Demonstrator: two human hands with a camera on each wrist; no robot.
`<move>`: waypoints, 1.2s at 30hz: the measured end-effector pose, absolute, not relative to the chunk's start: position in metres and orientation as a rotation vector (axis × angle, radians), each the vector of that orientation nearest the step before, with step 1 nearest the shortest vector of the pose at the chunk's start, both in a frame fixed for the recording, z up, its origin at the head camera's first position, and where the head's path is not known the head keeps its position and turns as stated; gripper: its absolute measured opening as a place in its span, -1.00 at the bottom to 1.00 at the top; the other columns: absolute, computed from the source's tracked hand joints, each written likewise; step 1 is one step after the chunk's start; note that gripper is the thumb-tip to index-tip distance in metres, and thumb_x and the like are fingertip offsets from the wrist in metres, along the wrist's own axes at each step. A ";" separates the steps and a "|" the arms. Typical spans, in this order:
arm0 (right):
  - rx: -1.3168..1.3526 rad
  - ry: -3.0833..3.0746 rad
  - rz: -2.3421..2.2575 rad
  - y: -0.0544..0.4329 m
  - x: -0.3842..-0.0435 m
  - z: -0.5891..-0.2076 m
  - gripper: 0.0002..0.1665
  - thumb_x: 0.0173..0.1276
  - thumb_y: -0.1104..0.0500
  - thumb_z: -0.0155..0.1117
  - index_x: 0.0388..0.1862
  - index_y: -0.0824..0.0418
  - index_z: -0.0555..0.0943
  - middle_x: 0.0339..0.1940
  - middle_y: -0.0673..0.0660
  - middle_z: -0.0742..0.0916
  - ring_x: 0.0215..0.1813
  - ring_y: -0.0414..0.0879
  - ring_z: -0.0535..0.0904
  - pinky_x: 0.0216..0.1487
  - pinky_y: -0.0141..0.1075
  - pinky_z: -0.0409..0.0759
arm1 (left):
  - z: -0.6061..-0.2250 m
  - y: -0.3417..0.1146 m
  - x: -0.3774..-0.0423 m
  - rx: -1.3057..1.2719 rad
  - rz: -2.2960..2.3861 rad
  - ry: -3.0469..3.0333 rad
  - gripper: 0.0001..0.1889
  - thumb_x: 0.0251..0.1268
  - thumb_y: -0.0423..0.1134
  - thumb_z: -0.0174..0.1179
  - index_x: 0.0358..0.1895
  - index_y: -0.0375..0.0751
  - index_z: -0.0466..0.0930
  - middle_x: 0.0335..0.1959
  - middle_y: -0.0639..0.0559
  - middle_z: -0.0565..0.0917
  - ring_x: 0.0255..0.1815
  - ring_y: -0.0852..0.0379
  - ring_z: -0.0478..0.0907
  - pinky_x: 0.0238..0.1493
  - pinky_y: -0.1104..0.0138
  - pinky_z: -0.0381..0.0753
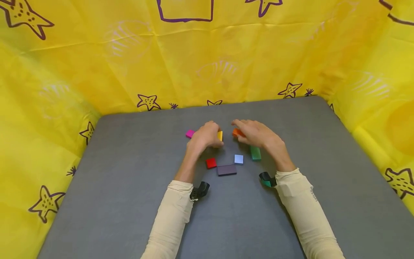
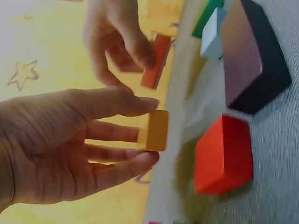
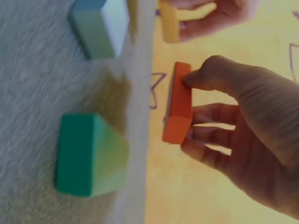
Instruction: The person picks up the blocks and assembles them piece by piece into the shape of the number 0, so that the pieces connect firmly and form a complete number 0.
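Note:
My left hand (image 1: 204,136) pinches a yellow block (image 2: 158,130) between thumb and fingertips, and the left wrist view shows it raised over the table. To its right, my right hand (image 1: 257,133) holds an orange block (image 3: 180,105) with the thumb on one side and fingertips on the other. The two held blocks face each other across a small gap. Just below the right hand lies a green block (image 1: 255,153). A magenta block (image 1: 190,133) shows partly past the left hand's far side.
Nearer on the grey table (image 1: 129,201) lie a red block (image 1: 211,163), a dark purple-grey block (image 1: 227,170) and a light blue block (image 1: 238,159). Yellow cloth (image 1: 181,72) with starfish drawings rises along the back and both sides.

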State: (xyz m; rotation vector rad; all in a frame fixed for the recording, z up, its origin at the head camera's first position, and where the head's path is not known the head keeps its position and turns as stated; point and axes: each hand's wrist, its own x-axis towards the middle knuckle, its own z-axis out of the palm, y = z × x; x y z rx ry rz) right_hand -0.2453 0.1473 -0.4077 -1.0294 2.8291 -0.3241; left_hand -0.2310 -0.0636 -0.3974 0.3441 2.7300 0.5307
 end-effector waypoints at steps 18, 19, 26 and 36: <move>-0.838 2.686 -0.417 0.115 -0.237 -0.420 -0.78 0.49 0.13 0.33 -0.17 0.30 0.60 -0.39 0.13 0.63 -0.37 -0.03 0.54 -0.32 -0.26 0.48 | -0.407 -0.089 -0.226 0.312 0.458 2.666 -0.61 0.22 -0.13 0.52 0.01 -0.28 0.71 -0.15 -0.10 0.63 -0.14 0.02 0.53 -0.17 0.26 0.53; -0.826 2.693 -0.392 0.114 -0.236 -0.421 -0.77 0.49 0.12 0.34 -0.20 0.29 0.59 -0.40 0.13 0.60 -0.38 -0.03 0.53 -0.34 -0.27 0.45 | -0.409 -0.089 -0.226 0.319 0.451 2.669 -0.62 0.21 -0.12 0.52 -0.03 -0.28 0.71 -0.16 -0.10 0.62 -0.15 0.02 0.52 -0.19 0.27 0.53; -0.757 2.690 -0.355 0.113 -0.235 -0.420 -0.63 0.53 0.02 0.33 0.00 0.33 0.59 -0.16 0.23 0.66 -0.17 0.07 0.61 -0.12 -0.12 0.60 | -0.410 -0.088 -0.226 0.298 0.390 2.678 -0.63 0.19 -0.06 0.55 -0.15 -0.26 0.69 -0.18 -0.08 0.58 -0.15 0.03 0.51 -0.20 0.26 0.52; -0.787 2.625 -0.325 0.118 -0.234 -0.415 -0.74 0.45 0.06 0.41 -0.11 0.25 0.69 -0.25 0.17 0.59 -0.15 0.02 0.48 -0.17 -0.20 0.45 | -0.408 -0.088 -0.225 0.298 0.398 2.682 -0.61 0.20 -0.09 0.55 -0.04 -0.27 0.72 -0.15 -0.10 0.67 -0.11 0.02 0.56 -0.13 0.23 0.61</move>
